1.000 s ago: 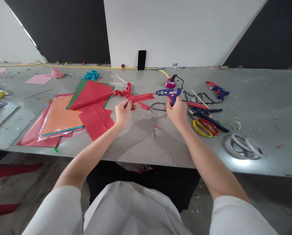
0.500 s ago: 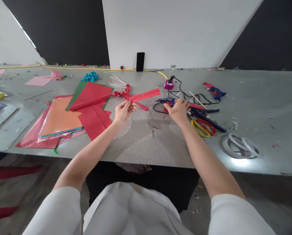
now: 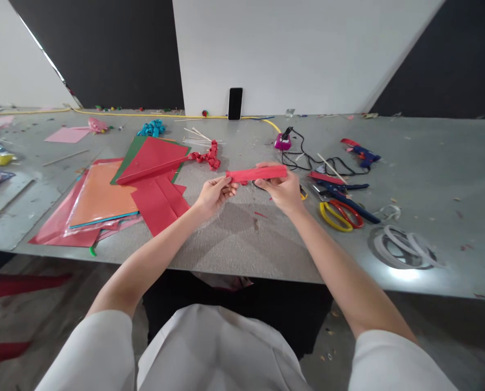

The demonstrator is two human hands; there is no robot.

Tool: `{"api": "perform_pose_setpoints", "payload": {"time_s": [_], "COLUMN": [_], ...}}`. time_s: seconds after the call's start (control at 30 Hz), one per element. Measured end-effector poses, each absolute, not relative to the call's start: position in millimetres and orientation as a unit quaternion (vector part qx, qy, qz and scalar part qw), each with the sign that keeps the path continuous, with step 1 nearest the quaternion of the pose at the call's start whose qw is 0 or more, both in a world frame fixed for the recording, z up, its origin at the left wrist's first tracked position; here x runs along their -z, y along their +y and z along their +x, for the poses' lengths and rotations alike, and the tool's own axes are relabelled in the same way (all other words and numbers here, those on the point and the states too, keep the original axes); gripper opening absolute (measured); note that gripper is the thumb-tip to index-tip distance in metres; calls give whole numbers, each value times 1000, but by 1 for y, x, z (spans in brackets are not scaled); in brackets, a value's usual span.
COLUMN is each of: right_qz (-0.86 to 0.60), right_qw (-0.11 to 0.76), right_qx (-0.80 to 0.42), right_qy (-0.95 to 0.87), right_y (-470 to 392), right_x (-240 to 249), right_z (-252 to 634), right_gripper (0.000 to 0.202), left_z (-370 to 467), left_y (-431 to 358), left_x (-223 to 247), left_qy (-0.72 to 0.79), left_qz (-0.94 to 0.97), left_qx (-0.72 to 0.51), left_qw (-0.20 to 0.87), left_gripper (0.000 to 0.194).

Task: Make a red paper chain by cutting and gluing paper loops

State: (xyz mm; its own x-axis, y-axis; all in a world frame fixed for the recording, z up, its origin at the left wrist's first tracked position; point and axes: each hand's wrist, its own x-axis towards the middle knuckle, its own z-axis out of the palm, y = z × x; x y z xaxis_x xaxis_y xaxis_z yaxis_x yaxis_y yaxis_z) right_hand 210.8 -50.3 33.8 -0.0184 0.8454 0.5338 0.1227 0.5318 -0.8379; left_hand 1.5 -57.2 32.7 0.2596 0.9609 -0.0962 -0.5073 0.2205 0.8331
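Observation:
A red paper strip [image 3: 256, 174] stretches level between my hands above the table. My left hand [image 3: 216, 194] pinches its left end between thumb and fingers. At the right end, my right hand [image 3: 285, 191] has its thumb in front and fingers behind, closed on the strip. Just behind my left hand lies a curled red paper chain [image 3: 212, 156]. Beneath and beside my right hand are tools partly hidden by it, with a dark cord loop and a bit of yellow handle showing. Scissors with a yellow handle [image 3: 335, 217] lie to its right.
Red paper sheets [image 3: 159, 203] and a bagged orange stack [image 3: 104, 198] lie left. Dark-blue-handled pliers [image 3: 346, 190], a purple plug adapter [image 3: 282, 142], a blue glue gun [image 3: 365, 156] and white tape rings [image 3: 405, 247] are on the right. A phone [image 3: 235, 103] leans on the wall.
My right hand has moved left and up from the tools onto the red strip's right end. The strip has swung from slanting to nearly level.

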Motion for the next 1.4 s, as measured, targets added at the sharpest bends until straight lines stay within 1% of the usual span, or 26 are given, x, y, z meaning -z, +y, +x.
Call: {"api": "perform_pose_setpoints", "payload": {"time_s": [0.17, 0.3, 0.37, 0.47, 0.53, 0.57, 0.7, 0.87, 1.03, 1.23, 1.4], "right_qz": [-382, -385, -389, -395, -394, -393, -383, -367, -346, -370, -372], "right_qw": [614, 627, 624, 603, 583, 573, 551, 564, 596, 624, 630], "right_qx": [-316, -326, -334, -359, -375, -382, -402, -394, -388, -367, -366], "right_qy": [-614, -594, -590, -593, -603, -609, -623, -626, -612, -582, -575], "right_y": [-47, -44, -44, -46, -47, -47, -47, -43, -36, -38, -41], "right_x": [-29, -26, -26, -27, -28, -27, -25, -19, -12, -15, -19], "right_z": [212, 211, 211, 212, 212, 212, 210, 209, 211, 213, 212], "right_gripper": [50, 49, 46, 44, 44, 44, 45, 47, 42, 50, 39], "left_z": [2, 0, -1, 0, 0, 0, 1, 2, 3, 2, 2], "left_y": [-55, -55, -56, -56, -55, -55, -56, -61, -65, -65, -63], "left_x": [-26, -22, -20, -19, -18, -17, -14, -17, -24, -23, -20], "left_qy": [321, 314, 312, 338, 354, 357, 364, 373, 392, 391, 391], "left_qz": [366, 423, 462, 521, 571, 595, 649, 641, 613, 614, 618], "left_qx": [-512, -500, -509, -524, -515, -508, -491, -506, -529, -527, -526], "left_qw": [708, 687, 656, 583, 533, 510, 454, 440, 437, 439, 434], "left_gripper": [24, 25, 31, 49, 54, 53, 38, 28, 18, 16, 17]}}
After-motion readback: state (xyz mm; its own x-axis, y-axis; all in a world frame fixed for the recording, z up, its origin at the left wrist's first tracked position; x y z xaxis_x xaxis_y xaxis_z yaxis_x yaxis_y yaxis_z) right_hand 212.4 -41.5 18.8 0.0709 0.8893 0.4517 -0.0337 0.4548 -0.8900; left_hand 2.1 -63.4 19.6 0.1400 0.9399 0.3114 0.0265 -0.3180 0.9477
